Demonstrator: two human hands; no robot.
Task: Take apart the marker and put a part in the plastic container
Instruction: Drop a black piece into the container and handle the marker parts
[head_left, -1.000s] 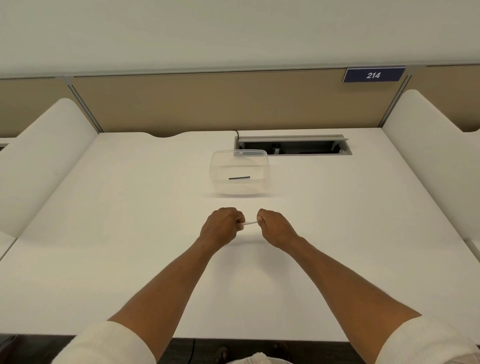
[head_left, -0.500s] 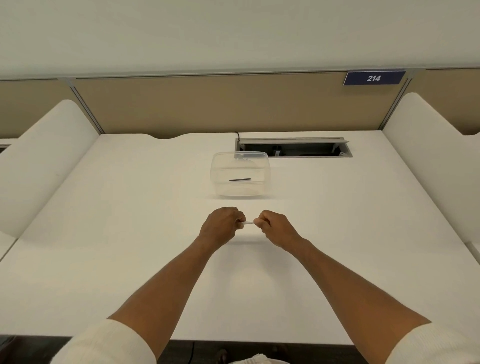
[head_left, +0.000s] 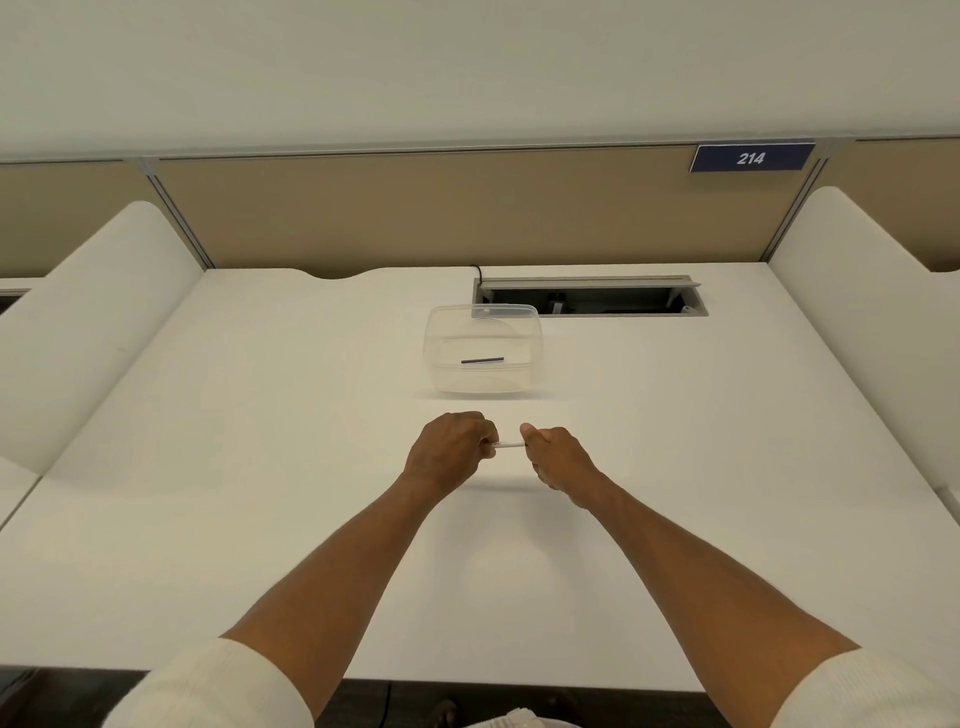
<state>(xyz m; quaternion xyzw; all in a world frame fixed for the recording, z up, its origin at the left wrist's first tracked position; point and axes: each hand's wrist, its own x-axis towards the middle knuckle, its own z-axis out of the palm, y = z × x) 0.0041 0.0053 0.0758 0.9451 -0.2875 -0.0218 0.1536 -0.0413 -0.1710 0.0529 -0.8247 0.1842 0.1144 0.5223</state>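
L hand (head_left: 451, 451) & R hand (head_left: 557, 457), fingers clamped on each end of the white marker (head_left: 508, 445) above the bench (head_left: 260, 467). Hands now slightly further apart vs. before, more barrel showing: prob. pulling apart. Container (head_left: 483, 347) beyond already holds a dark stick.

White desk (head_left: 260, 467), plain, no pattern; clear plastic container (head_left: 441, 364) held a thin black part (head_left: 482, 360). The marker (head_left: 508, 444) piece showing between the left hand (head_left: 449, 452) and right hand (head_left: 558, 457) was white, and both sleeves (head_left: 218, 691) were cream with a fine rib. Partition (head_left: 415, 213) was tan, the sign (head_left: 751, 157) navy with white "214", the cable tray (head_left: 589, 282) grey-framed and dark inside.
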